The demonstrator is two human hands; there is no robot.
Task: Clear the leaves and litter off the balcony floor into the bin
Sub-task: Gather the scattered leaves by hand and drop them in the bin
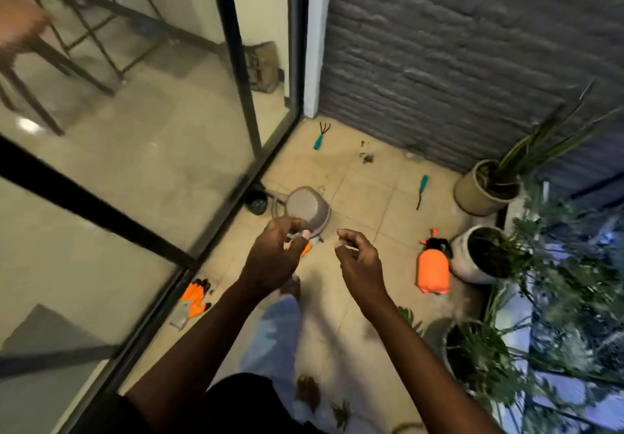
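Beige tile floor has dark leaf scraps upper centre and dry leaves bottom centre, so clearing looks barely started; grey round plastic tub, maybe the bin, lies mid-frame beyond my left hand and right hand, both loosely curled, empty.

We stand on a balcony floor of pale beige square tiles with thin dark joints. Ahead and to our right rises a wall of grey-painted brick, which meets a white pillar at the corner. Along our left runs a glass door in a black frame. Through the glass we see a smooth indoor floor, a blurred chair with dark legs at the upper left, and one small bright glint of reflected light. The light around us is dim and warm.
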